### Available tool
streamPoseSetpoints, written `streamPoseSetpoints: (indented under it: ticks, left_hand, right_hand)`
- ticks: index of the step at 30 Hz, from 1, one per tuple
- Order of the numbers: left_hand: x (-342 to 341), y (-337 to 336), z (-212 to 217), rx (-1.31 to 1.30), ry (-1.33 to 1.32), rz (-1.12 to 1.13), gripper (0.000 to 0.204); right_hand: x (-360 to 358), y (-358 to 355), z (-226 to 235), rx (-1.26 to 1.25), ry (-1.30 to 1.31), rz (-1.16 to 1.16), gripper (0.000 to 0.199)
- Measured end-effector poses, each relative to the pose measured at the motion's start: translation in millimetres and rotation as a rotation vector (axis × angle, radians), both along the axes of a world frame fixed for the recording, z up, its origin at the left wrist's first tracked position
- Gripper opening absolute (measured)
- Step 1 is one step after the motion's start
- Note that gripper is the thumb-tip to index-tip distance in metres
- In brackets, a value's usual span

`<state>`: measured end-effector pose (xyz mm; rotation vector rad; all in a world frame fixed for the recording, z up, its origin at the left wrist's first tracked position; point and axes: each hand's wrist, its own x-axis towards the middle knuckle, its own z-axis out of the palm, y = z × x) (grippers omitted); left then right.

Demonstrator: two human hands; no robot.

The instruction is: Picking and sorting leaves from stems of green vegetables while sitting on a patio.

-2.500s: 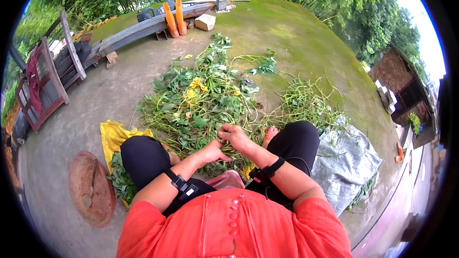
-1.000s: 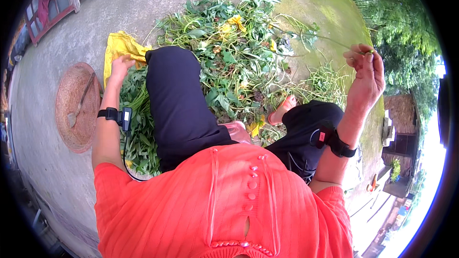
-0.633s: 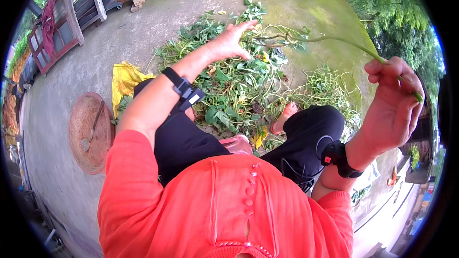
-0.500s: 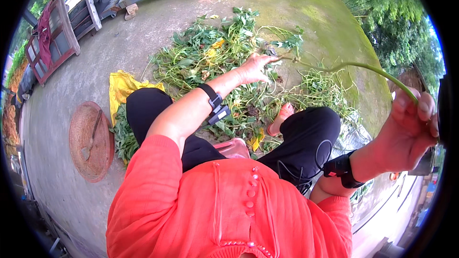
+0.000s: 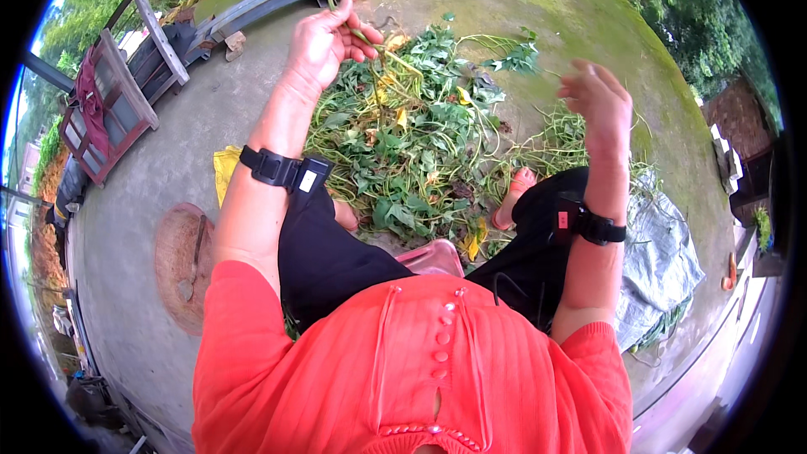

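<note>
Hands are raised over the heap of leafy green vines [image 5: 412,147] on the concrete ground: the left hand [image 5: 324,38] is clenched on a thin green stem [image 5: 370,38] lifted from the heap, while the right hand [image 5: 601,101] hangs open and holds nothing. Sorting seems underway, one stem being pulled free; next, the free hand would likely need to grip that stem.

The concrete ground [image 5: 176,160] carries a wide heap of leafy green vines [image 5: 412,143]. Beside it lie a yellow cloth [image 5: 225,166], a round woven tray [image 5: 181,265] and a grey tarp [image 5: 664,261].
</note>
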<state>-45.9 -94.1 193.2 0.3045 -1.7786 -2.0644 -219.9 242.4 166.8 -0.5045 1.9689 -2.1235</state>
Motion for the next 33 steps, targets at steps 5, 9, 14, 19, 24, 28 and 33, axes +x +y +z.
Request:
streamPoseSetpoints:
  ticks: [5, 9, 14, 19, 24, 28, 33]
  left_hand:
    - [26.0, 10.1, 61.0, 0.037, 0.173, -0.139, 0.041]
    - [27.3, 27.8, 53.1, 0.072, 0.153, -0.148, 0.036]
    - [17.8, 4.4, 2.6, 0.292, 0.023, -0.162, 0.033]
    - [6.5, -12.0, -36.7, 0.534, -0.052, -0.22, 0.027]
    - [2.8, 29.2, -66.2, 0.287, -0.211, -0.416, 0.029]
    - [2.9, 29.1, -78.5, 0.299, -0.297, -0.37, 0.02]
    - [0.4, -19.4, -89.7, 0.482, -0.211, -0.066, 0.021]
  right_hand:
    - [37.2, -74.2, -58.4, 0.154, -0.01, 0.381, 0.025]
    - [69.3, -98.5, -73.5, 0.052, 0.107, 0.68, 0.038]
    - [89.7, -85.2, -53.8, -0.141, -0.432, 0.776, 0.027]
    - [74.1, -82.2, -77.8, -0.052, -0.3, 0.748, 0.021]
    - [59.4, -79.5, -82.3, -0.071, -0.338, 0.649, 0.022]
    - [38.0, -71.8, -93.3, 0.08, -0.219, 0.463, 0.016]
    - [-9.2, -59.5, -119.5, 0.2, 0.096, 0.006, 0.014]
